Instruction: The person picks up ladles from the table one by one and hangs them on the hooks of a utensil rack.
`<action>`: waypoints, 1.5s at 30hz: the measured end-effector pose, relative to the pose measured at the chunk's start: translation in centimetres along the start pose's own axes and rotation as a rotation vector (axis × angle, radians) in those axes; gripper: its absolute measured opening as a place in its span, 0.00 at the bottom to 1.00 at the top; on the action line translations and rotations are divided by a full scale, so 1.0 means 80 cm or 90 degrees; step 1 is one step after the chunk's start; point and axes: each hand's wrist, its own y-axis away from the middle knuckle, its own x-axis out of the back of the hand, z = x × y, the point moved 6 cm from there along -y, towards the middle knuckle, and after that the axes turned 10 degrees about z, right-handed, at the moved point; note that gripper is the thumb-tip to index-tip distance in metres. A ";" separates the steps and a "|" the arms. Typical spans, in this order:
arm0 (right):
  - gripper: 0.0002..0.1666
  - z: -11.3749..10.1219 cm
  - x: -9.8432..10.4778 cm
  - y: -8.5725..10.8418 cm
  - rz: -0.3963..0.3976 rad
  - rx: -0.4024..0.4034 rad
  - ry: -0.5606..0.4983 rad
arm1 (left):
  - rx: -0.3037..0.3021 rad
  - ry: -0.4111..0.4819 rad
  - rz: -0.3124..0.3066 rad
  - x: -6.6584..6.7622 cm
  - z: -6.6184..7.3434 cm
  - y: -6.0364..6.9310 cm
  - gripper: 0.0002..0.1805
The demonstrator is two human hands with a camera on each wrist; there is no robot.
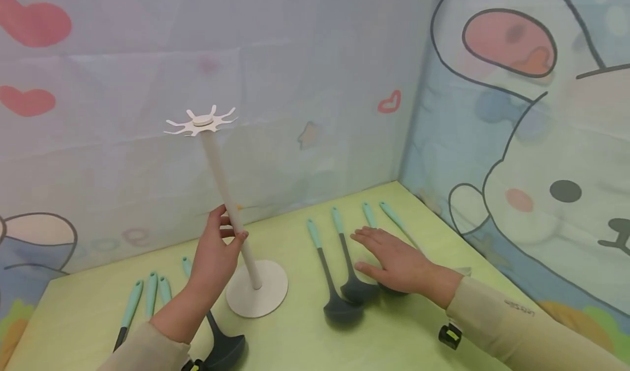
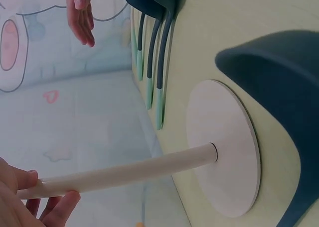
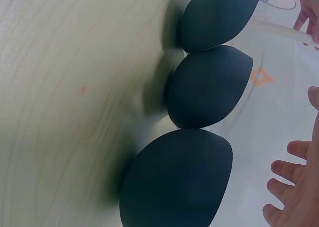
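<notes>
A white utensil stand [image 1: 226, 190] with a round base [image 1: 258, 300] and a ring of hooks [image 1: 203, 121] rises from the table. In the head view, my left hand [image 1: 216, 256] grips its pole partway up, thumb on one side and fingers on the other; the left wrist view shows this grip on the pole [image 2: 124, 173] too. My right hand [image 1: 394, 259] is spread with straight fingers above the utensils on the right, holding nothing. Nearest to it are a dark ladle [image 1: 358, 290] and another ladle [image 1: 342, 309], both with mint handle ends. The hand partly covers a further dark utensil.
A mint-handled utensil [image 1: 394, 218] lies at the far right. Left of the stand are a dark ladle [image 1: 223, 350] and several mint handles [image 1: 132, 302], partly behind my left arm. Patterned cloth walls [image 1: 315, 86] border the yellow-green table [image 1: 290, 338] at the back and right.
</notes>
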 end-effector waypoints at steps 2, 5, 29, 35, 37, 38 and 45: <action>0.41 -0.002 0.000 -0.001 -0.006 -0.002 -0.004 | 0.000 -0.004 0.000 -0.001 0.002 0.000 0.35; 0.41 -0.003 0.000 -0.003 -0.005 0.002 -0.007 | -0.002 -0.009 0.001 -0.002 0.004 -0.001 0.35; 0.20 0.043 0.026 -0.041 -0.011 -0.064 0.057 | 0.014 -0.049 -0.110 -0.013 0.008 -0.010 0.25; 0.20 0.092 0.040 -0.057 -0.035 -0.120 0.077 | 0.010 -0.048 -0.100 -0.022 0.014 -0.007 0.25; 0.20 0.109 0.040 -0.062 -0.050 -0.133 0.084 | 0.009 -0.045 -0.099 -0.023 0.015 -0.007 0.24; 0.21 0.117 0.040 -0.065 -0.057 -0.140 0.085 | 0.008 -0.043 -0.097 -0.024 0.015 -0.007 0.23; 0.23 0.168 0.031 -0.074 -0.138 -0.183 0.101 | 0.002 -0.045 -0.085 -0.031 0.018 -0.007 0.20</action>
